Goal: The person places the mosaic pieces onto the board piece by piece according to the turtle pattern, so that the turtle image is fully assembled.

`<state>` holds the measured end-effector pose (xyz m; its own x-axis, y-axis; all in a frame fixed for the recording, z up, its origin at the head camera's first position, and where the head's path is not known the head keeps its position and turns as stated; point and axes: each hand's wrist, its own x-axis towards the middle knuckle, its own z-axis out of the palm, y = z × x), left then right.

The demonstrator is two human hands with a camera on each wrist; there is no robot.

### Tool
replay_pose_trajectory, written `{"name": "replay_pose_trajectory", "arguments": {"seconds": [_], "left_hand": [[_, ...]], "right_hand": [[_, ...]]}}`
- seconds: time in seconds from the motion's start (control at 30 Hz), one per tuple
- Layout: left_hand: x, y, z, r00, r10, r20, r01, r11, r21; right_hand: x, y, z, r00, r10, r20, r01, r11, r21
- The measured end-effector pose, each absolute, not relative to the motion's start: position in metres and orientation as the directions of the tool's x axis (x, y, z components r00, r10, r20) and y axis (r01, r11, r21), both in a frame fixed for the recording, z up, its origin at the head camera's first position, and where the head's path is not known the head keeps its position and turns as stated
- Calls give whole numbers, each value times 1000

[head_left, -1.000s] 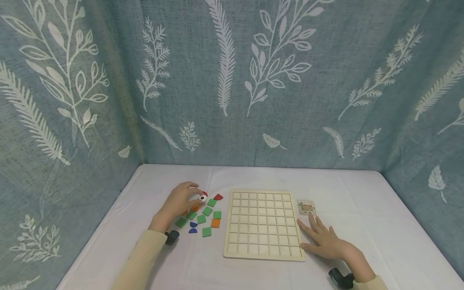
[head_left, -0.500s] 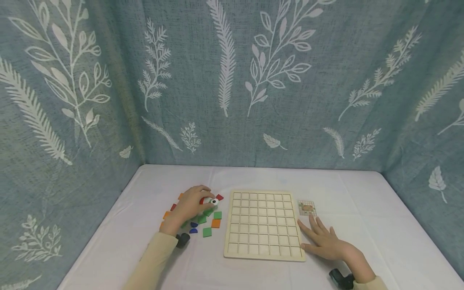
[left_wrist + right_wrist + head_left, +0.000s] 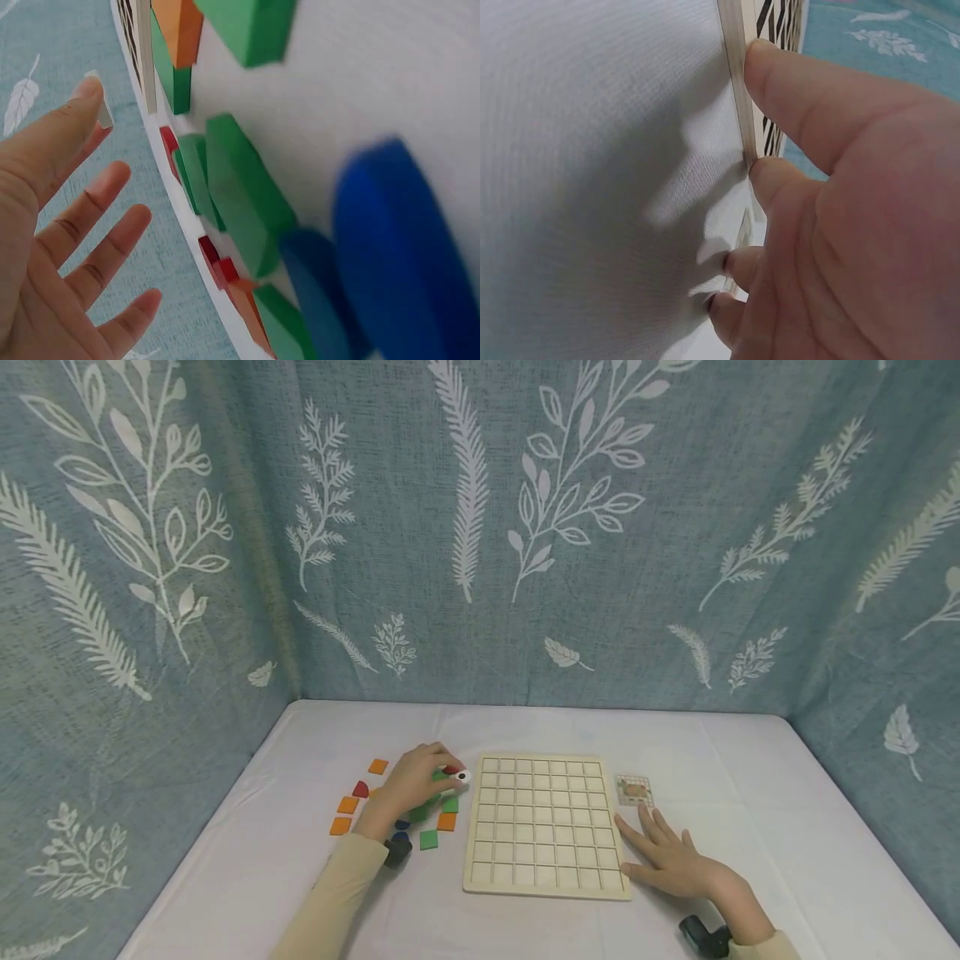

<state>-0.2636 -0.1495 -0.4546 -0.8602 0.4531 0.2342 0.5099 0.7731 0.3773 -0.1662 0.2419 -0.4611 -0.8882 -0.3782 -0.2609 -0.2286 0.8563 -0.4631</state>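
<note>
My left hand (image 3: 414, 778) pinches a small white tile with a black dot (image 3: 462, 777) between thumb and index finger, just left of the wooden grid board (image 3: 546, 895). In the left wrist view the tile (image 3: 105, 112) shows edge-on at the thumb tip, and the other fingers are spread. Below that hand lie green tiles (image 3: 428, 840), orange tiles (image 3: 341, 826) and dark blue half-round pieces (image 3: 401, 247), some partly hidden. My right hand (image 3: 671, 860) has its fingers spread; thumb and index fingertip touch the board's right edge, the other fingertips on the cloth.
A small picture card (image 3: 634, 790) lies right of the board, just beyond the right fingertips. A red piece (image 3: 361, 789) is among the tiles at left. Leaf-patterned curtains (image 3: 480, 527) surround the back and sides of the white-covered table (image 3: 540, 727).
My left hand has moved right, carrying the dotted white tile across the loose pieces toward the board. Orange and red pieces at left are uncovered. The right hand stays put.
</note>
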Motion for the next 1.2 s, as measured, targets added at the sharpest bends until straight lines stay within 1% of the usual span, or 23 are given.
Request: {"name": "replay_pose_trajectory", "arguments": {"seconds": [0.3,0.53,0.77,1.2], "left_hand": [[-264,-135,-452,-842,482,243,539,736,409],[-270,-125,-452,-853,476,212,520,742,424],[-272,-117,-452,-847,493,199,530,752,392],[-279,-109,-459,-880,453,142,472,802,366]], "right_hand": [[-167,242,-462,-888,-373,-270,-218,857,-467],[-167,243,-464,-889,-373,-265,-220,856,-467],[-166,243,-465,-891,-376,-256,-222,850,-477],[-167,242,-466,-898,-369,-241,-225,854,-469]]}}
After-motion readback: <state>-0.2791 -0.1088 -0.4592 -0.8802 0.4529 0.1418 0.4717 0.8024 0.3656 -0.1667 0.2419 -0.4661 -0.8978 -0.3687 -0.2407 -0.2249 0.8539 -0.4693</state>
